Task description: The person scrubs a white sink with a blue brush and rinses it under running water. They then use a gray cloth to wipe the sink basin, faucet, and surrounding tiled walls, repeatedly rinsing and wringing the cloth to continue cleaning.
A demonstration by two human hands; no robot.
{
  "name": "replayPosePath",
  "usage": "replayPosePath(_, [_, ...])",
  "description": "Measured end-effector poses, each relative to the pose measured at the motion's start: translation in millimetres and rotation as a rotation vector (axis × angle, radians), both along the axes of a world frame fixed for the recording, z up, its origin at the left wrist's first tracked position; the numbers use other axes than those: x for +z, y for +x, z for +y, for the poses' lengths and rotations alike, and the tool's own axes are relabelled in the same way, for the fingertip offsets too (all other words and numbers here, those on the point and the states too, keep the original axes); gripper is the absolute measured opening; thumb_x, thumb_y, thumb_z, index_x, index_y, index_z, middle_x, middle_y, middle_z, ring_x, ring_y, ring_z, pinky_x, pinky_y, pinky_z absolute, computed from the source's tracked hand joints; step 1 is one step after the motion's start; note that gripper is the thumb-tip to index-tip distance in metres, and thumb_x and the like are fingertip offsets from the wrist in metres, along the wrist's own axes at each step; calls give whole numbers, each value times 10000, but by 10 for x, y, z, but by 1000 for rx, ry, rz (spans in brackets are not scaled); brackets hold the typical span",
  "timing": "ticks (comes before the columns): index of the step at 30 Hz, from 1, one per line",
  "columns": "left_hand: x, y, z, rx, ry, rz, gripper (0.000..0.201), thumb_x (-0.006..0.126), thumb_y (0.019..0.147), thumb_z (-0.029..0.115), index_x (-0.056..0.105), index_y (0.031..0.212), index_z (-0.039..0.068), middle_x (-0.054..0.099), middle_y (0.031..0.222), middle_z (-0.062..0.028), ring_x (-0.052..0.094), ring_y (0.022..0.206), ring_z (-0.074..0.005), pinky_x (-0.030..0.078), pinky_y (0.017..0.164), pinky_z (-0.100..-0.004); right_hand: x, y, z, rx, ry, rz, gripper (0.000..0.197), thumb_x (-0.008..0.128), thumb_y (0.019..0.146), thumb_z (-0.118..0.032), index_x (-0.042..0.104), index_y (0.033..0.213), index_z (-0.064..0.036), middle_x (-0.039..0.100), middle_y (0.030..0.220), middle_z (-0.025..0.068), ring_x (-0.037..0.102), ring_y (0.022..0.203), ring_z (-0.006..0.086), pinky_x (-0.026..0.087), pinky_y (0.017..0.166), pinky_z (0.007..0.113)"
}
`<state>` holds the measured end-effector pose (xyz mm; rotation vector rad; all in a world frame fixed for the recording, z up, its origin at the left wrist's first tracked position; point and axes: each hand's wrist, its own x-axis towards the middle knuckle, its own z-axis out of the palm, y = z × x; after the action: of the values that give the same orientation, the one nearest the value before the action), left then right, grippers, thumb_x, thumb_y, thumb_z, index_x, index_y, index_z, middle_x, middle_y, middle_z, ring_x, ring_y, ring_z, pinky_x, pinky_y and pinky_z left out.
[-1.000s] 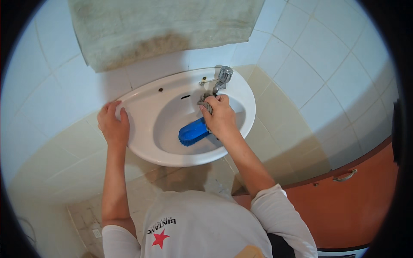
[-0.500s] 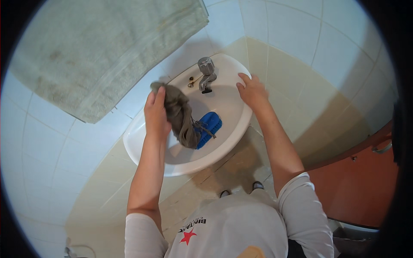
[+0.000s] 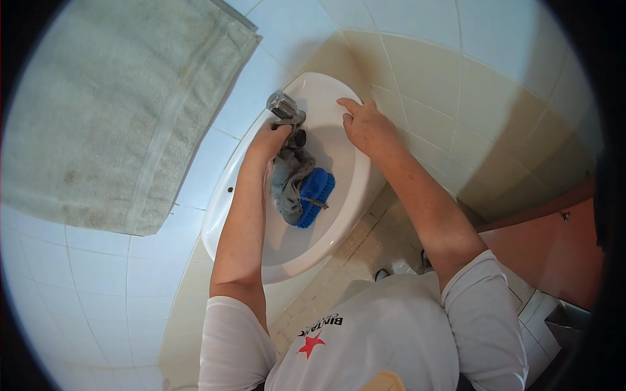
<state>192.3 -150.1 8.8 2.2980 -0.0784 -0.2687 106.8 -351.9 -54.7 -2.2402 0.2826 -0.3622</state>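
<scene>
A limp grey-brown cloth item (image 3: 293, 173) with a string trails down into the white washbasin (image 3: 287, 268). My left hand (image 3: 268, 142) is closed on its upper end, right beside the chrome tap (image 3: 282, 104). The cloth's lower end touches a blue scrubbing brush (image 3: 316, 189) lying in the bowl, its bristles showing along the right side. The string lies across the brush. At the basin's right rim is my right hand (image 3: 366, 127), thumb and forefinger apart, holding nothing. Its other fingers are partly hidden.
A large pale green towel (image 3: 117, 117) hangs on the tiled wall at the left. Tiled wall (image 3: 430, 85) rises close behind the basin's right side. A reddish-brown door (image 3: 548, 241) stands at the right, with a metal bin (image 3: 567, 326) near it.
My left hand has carried the cloth's upper end from the basin's left side up to the tap. My right hand stays by the right rim. The whole view has turned somewhat.
</scene>
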Motion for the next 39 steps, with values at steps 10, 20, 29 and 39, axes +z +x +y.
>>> replayPosePath(10, [-4,-93,53,98,-642,313,323,462,933,156,516,1242,76,628,1067,-99,604,1003,-193,495,864,-340,-52,37,-12,-18,31,-73,379,479,902,-232,565,1266,-295,495,1306,166,623,1034,352,512,869,461])
replayPosePath(20, [-307,-142,-40,86,-504,-92,324,588,928,198,499,1188,26,618,980,-37,562,785,-118,464,706,-256,-7,34,-19,18,67,-34,411,442,893,-235,550,1288,-266,458,1345,191,578,1093,361,468,951,440])
replayPosePath(29, [-238,-372,220,85,-1014,283,337,457,983,175,449,1313,107,621,1013,-61,617,883,-181,533,779,-381,-65,87,4,-3,54,-57,399,476,885,-229,567,1267,-295,483,1325,179,606,1066,356,500,901,453])
replayPosePath(39, [-291,-79,108,186,-931,284,227,492,985,222,502,1180,107,615,1015,-70,617,879,-192,533,771,-378,-14,32,-19,24,55,-31,412,442,890,-243,556,1285,-276,466,1348,181,577,1107,348,471,945,431])
